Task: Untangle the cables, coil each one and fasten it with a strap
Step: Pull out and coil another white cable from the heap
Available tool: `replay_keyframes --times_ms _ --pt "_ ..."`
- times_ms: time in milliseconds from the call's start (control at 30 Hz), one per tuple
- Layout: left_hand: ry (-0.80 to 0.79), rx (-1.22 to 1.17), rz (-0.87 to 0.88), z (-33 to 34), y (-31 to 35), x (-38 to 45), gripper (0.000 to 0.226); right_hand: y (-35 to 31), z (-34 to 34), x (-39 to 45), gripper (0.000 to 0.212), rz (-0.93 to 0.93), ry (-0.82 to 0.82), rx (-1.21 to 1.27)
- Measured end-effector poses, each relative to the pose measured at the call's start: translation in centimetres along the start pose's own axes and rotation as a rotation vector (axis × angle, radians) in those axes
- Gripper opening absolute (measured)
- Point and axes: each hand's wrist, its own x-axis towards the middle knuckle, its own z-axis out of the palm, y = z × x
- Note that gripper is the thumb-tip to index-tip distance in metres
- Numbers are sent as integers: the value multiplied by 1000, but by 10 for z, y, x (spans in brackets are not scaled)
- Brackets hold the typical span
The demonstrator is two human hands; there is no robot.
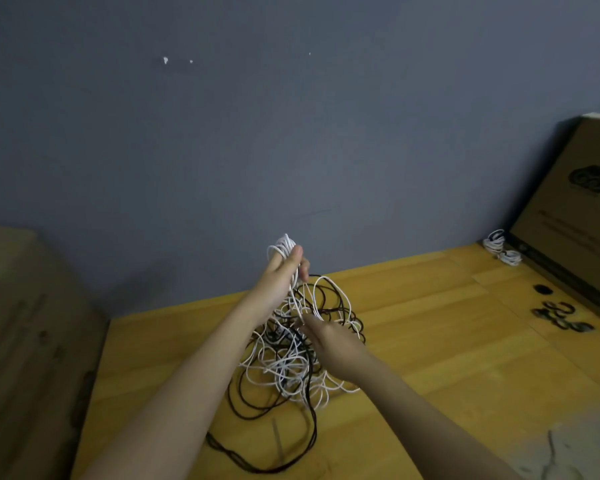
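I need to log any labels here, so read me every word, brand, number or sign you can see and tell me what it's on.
No text can be read.
Cardboard box: a dark round logo and faint printed lines, too blurred to read.
Black straps on the table: curled shapes, not lettering.

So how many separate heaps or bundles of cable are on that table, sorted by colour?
Mixed white-and-black tangle: 1
White bundles by the cardboard box: 2, possibly joined
Black pieces near the right edge: 1 cluster, too blurred to identify
Total: 4
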Motion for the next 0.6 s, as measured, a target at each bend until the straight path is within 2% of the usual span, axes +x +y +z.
replay_keyframes --times_ms 133,267,300,400,500,600 --pt "-111 410 -65 -7 -22 -1 40 -4 7 -4 21 -228 147 -286" --pt "-222 450 -182 -10 -34 -13 36 5 -2 -5 27 -401 278 -356" --pt "-219 483 -201 -9 -32 -17 40 7 -7 -6 27 -413 311 -314" --pt "-314 551 -263 -4 -23 -29 80 13 -22 -5 24 -386 439 -144" --pt "-463 297 -332 1 -12 -41 77 12 -34 -4 22 -266 489 142" --pt "-440 143 -402 3 -5 -47 75 13 -28 -11 16 -128 446 432"
